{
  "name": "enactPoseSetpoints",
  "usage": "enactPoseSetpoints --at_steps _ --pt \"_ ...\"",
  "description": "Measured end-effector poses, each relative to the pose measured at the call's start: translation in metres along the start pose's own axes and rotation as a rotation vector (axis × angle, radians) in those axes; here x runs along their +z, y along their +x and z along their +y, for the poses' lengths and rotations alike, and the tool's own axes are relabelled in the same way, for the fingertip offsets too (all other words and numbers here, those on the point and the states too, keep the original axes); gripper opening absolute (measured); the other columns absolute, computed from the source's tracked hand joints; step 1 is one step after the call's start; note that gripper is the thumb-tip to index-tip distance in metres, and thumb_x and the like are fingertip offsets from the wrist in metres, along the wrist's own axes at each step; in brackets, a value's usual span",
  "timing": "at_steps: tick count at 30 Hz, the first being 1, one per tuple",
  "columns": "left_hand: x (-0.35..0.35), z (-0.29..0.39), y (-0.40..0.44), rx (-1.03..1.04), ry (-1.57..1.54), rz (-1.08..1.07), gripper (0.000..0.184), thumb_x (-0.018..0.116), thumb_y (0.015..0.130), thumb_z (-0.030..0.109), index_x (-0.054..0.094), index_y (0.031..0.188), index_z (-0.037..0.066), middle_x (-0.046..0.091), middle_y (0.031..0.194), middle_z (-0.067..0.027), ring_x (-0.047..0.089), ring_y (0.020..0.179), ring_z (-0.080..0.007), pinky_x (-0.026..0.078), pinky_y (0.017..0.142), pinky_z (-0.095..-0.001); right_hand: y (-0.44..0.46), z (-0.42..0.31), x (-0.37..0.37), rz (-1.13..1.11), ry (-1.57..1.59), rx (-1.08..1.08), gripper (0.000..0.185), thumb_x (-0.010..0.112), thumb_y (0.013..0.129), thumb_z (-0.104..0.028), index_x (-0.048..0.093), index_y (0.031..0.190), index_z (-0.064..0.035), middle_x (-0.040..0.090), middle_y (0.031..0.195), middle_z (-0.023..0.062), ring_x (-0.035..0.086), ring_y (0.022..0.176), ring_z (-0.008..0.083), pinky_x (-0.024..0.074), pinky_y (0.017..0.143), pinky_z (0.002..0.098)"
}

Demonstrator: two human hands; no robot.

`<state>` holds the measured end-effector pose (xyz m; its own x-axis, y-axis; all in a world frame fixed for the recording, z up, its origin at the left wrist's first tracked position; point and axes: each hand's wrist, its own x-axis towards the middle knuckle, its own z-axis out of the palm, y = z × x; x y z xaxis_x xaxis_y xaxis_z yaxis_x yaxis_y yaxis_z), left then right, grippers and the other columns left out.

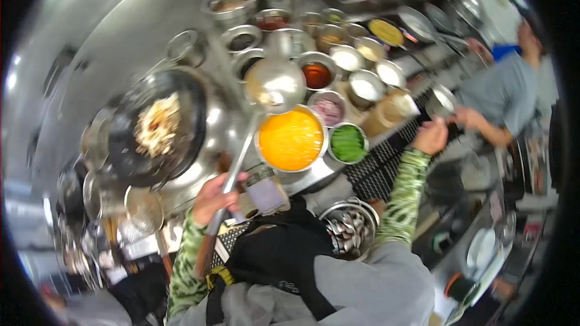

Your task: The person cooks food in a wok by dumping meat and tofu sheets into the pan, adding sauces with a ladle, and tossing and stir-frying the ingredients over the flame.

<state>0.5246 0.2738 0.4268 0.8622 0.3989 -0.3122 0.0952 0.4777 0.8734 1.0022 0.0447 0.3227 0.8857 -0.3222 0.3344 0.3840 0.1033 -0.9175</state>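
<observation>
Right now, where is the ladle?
Left of centre in the head view, the ladle, held in the left hand, reaches past the orange-filled bowl's left side.

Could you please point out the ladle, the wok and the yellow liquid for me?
Ladle [278,87]: head view, on its round bowl.
Wok [192,124]: head view, on its bare inner wall.
Yellow liquid [291,139]: head view, middle of its surface.

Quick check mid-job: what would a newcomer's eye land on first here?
Probably the bowl of bright orange contents, near the middle of the view. Next, the shiny ladle in the left grip, its head showing just beyond that bowl. Then the dark wok on the left, with pale food inside.
</observation>
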Motion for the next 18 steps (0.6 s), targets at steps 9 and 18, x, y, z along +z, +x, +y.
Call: enactPoseSetpoints --at_steps 9,18 --pt "0.006 -0.008 0.0 -0.038 0.032 -0.007 0.061 0.062 0.078 0.013 0.042 0.13 -0.011 0.055 0.063 -0.0054 0.054 0.059 -0.0147 0.047 0.064 -0.0293 -0.059 0.089 -0.023 -0.354 -0.268 -0.07 0.068 0.071 0.078 -0.014 0.039 0.135 0.0019 0.048 0.129 0.0184 0.053 0.11 0.0258 0.0449 0.093 0.034" --pt "0.014 -0.011 0.006 -0.086 0.059 -0.028 0.064 0.065 0.077 0.018 0.042 0.127 -0.015 0.054 0.062 -0.0044 0.053 0.058 -0.0152 0.045 0.063 -0.028 -0.011 0.077 0.006 -0.605 -0.358 0.022 0.082 0.084 0.066 -0.029 0.042 0.129 0.0021 0.056 0.124 0.0176 0.057 0.112 0.0261 0.044 0.096 0.0343"
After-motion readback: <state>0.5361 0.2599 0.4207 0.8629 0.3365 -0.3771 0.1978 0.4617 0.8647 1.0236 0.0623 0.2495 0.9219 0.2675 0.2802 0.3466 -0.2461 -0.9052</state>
